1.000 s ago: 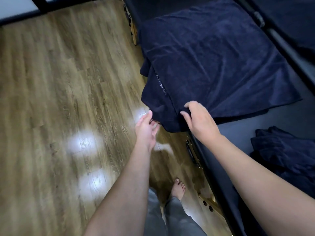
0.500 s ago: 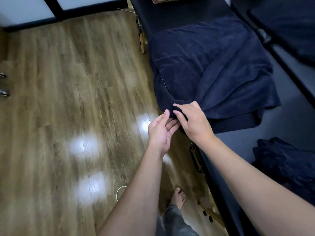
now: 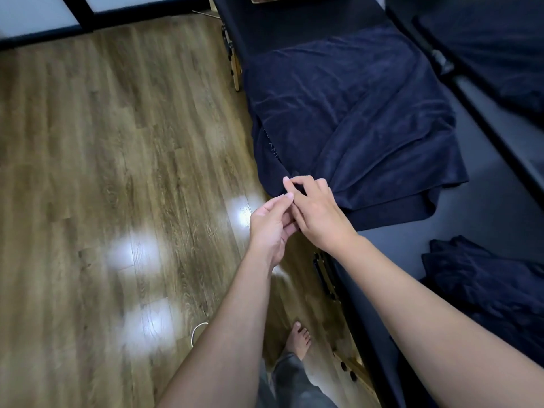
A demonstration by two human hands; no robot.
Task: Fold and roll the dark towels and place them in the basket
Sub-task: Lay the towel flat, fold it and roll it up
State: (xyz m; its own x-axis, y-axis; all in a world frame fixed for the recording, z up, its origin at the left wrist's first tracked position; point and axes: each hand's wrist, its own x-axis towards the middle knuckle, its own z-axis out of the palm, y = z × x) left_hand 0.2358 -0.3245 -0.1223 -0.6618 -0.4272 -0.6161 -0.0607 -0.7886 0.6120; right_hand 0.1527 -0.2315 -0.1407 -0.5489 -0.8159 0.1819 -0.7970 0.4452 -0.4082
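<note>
A dark towel is lying spread on the padded counter, its near corner hanging over the counter's edge toward the wooden floor; the right hand is pinching that corner, its grip narrow, thumb and curled fingers closing on the cloth; the left hand is reaching in just beside it, fingers touching the right hand's fingers, though whether its grip is already holding any cloth I cannot tell; a second dark towel is lying crumpled on the counter nearer the person, well apart from the first; a bare foot is standing on the floor below the counter's edge.
</note>
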